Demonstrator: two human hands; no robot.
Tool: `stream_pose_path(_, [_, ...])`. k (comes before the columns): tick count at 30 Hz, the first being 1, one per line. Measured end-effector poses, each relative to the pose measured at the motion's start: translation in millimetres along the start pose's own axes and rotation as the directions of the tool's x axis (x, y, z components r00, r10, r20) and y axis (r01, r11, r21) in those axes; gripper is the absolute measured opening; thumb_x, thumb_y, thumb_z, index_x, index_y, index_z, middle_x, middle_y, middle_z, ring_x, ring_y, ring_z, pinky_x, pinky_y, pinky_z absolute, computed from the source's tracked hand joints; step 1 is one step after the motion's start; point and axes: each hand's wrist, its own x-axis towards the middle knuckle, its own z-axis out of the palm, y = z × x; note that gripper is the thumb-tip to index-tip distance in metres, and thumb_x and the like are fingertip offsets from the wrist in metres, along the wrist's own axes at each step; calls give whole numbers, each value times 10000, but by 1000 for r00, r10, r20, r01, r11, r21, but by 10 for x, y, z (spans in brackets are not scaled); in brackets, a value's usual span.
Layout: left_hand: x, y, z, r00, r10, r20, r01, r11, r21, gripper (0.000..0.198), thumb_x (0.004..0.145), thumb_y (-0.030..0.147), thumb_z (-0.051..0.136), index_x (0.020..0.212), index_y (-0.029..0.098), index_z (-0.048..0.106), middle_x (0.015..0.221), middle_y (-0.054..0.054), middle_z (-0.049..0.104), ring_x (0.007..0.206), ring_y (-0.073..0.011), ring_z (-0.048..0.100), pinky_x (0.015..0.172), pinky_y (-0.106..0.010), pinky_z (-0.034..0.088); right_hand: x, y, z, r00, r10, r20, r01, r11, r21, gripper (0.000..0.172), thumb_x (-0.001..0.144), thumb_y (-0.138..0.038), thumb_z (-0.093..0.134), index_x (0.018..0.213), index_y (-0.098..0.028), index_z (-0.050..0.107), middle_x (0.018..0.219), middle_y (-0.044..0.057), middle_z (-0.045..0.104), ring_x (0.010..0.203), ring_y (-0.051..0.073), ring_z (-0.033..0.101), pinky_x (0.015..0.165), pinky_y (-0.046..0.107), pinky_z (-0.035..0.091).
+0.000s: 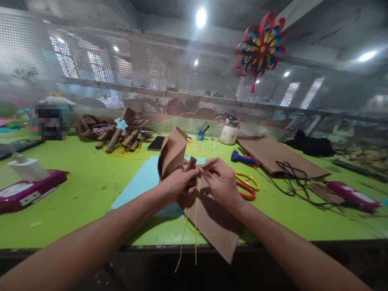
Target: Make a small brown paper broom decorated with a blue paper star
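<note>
A folded brown paper stub (192, 162) is standing up between the hands at mid-table, the left hand (181, 180) clamping it; the right hand (222, 180) is pinching its fingertips together just beside it, on what I can't quite tell. Yellow string (195, 226) is hanging toward six o'clock, blue paper (136, 184) lying toward nine, scissors (253, 189) resting toward three.

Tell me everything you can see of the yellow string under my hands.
The yellow string is thin and bright, like cord. It emerges below the left hand and right hand, whose fingers hide its upper part. Two long strands dangle loosely, their ends showing below the front edge of the green table. A shorter stretch curves rightward in front of the brown paper; contact there is unclear, as is whether it is one piece.
</note>
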Motion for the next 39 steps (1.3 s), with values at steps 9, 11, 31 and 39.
stream_pose_path(9, [28, -14, -18, 1000, -1, -2, 1, 1000, 11, 167, 737, 214, 504, 601, 164, 421, 422, 76, 323, 355, -35, 277, 359, -154, 151, -2, 43, 33, 995, 93, 34, -97, 988, 118, 129, 804, -276, 561, 747, -173, 614, 729, 38, 621, 685, 158, 566, 678, 293, 447])
stream_pose_path(11, [30, -17, -22, 1000, 4, -21, -3, 999, 53, 232, 742, 241, 518, 557, 163, 401, 409, 68, 338, 351, -35, 291, 358, -159, 163, -18, 23, 22, 998, 42, 45, -45, 997, 60, 114, 809, -251, 550, 757, -177, 619, 752, 43, 612, 717, 163, 560, 710, 301, 440])
stream_pose_path(31, [31, -26, -95, 999, -10, 53, 11, 1000, -16, 257, 750, 250, 484, 516, 143, 463, 414, 22, 371, 357, -46, 287, 348, -204, 86, 132, 39, -69, 916, 327, 233, -394, 846, 360, 158, 741, -291, 588, 724, -137, 619, 661, 24, 605, 585, 121, 503, 575, 257, 404])
stream_pose_path(39, [74, 29, -150, 990, -41, -137, 13, 980, -200, 131, 712, 217, 530, 767, 124, 603, 607, -31, 579, 461, -79, 475, 437, -200, 352, 155, 63, -128, 745, 428, 512, -662, 568, 489, 218, 696, -339, 646, 726, -127, 604, 614, 7, 585, 504, 89, 509, 497, 234, 385])
